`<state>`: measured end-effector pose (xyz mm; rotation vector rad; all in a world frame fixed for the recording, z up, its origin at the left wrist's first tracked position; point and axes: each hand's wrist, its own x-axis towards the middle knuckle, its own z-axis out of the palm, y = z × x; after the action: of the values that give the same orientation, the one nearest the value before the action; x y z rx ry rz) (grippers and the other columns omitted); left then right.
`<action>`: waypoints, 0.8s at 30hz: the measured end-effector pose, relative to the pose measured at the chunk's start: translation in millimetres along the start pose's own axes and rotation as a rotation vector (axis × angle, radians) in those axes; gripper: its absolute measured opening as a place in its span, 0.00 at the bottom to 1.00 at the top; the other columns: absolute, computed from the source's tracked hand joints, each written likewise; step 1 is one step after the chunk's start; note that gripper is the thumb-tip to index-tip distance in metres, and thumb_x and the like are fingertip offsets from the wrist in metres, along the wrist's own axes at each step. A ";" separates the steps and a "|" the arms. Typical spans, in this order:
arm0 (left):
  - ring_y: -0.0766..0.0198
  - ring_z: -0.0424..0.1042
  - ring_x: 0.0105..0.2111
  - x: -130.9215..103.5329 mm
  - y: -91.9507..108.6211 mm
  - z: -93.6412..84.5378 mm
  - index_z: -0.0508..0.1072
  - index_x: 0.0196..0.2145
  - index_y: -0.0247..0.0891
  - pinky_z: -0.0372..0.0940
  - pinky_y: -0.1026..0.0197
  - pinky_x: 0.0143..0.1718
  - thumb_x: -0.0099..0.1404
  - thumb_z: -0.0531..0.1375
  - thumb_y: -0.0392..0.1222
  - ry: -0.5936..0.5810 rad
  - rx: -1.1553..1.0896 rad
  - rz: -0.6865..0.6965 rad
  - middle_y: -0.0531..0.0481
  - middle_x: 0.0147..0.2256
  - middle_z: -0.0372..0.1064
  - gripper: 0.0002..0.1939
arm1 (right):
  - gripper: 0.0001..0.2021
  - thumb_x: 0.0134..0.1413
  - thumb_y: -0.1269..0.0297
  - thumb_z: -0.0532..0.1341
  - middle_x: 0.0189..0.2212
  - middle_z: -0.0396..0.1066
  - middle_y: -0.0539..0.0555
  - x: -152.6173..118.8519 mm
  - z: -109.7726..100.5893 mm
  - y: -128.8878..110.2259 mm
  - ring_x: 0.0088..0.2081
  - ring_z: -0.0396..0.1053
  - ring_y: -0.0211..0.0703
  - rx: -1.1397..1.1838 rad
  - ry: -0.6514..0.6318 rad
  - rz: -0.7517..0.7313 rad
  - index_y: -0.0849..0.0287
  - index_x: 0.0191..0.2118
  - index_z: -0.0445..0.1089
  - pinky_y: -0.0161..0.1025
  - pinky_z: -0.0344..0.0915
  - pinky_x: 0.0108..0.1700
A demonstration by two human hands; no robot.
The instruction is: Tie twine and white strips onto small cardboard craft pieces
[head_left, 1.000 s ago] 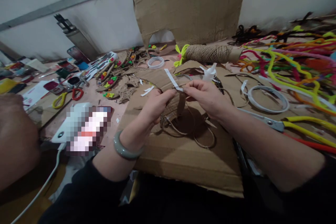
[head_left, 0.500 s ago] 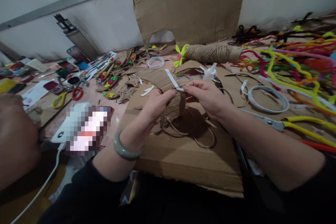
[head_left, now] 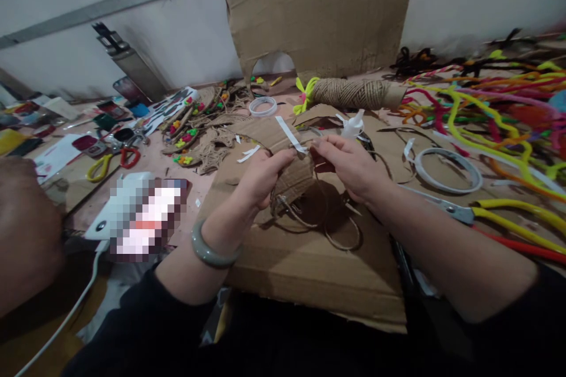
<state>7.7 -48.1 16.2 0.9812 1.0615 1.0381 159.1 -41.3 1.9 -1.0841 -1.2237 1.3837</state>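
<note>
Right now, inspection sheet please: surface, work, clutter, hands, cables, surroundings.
Surface: pinkish tabletop; brown cardboard sheet.
Job's things: curved brown cardboard piece; narrow white strip across it; thin brown twine loop below.
Clutter: brown twine spool, yellow-and-red-handled metal cutters, pale round tape roll.
Hands: left hand grips the cardboard piece; right hand pinches beside the strip's lower end.
Cables: white cable plugged into rounded white box.
Surroundings: standing brown cardboard panel with cut-outs; another person, blurred, left.
</note>
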 end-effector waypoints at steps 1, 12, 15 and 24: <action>0.67 0.69 0.21 0.3 -0.3 -0.7 0.73 0.25 0.33 0.66 0.65 0.24 0.48 0.64 0.42 0.016 -0.001 -0.007 0.54 0.20 0.69 0.09 | 0.15 0.49 0.51 0.64 0.25 0.66 0.48 -0.5 0.1 0.1 0.29 0.64 0.35 -0.018 -0.010 -0.007 0.57 0.27 0.65 0.35 0.61 0.32; 0.68 0.68 0.20 4.8 -4.3 -1.3 0.73 0.25 0.33 0.65 0.66 0.22 0.50 0.67 0.44 0.048 -0.022 0.023 0.53 0.21 0.71 0.11 | 0.09 0.45 0.58 0.61 0.23 0.62 0.47 -0.2 0.9 3.6 0.27 0.58 0.35 -0.202 -0.062 -0.153 0.57 0.26 0.65 0.37 0.58 0.31; 0.68 0.69 0.19 3.0 -2.2 1.6 0.73 0.24 0.32 0.64 0.66 0.21 0.51 0.67 0.43 0.073 -0.037 -0.048 0.51 0.20 0.71 0.11 | 0.08 0.45 0.58 0.60 0.23 0.62 0.46 0.9 0.6 6.0 0.27 0.58 0.35 -0.269 -0.053 -0.233 0.57 0.26 0.65 0.37 0.58 0.31; 0.69 0.67 0.19 4.0 -1.6 3.5 0.74 0.24 0.32 0.63 0.65 0.23 0.54 0.61 0.36 -0.049 -0.075 -0.064 0.51 0.20 0.71 0.05 | 0.09 0.44 0.57 0.61 0.21 0.62 0.46 0.7 0.3 4.5 0.25 0.58 0.35 -0.233 -0.032 -0.207 0.56 0.28 0.65 0.36 0.58 0.30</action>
<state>11.9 -45.0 14.5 0.9022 1.0010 0.9898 158.2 -40.8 -2.6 -1.0618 -1.5045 1.1253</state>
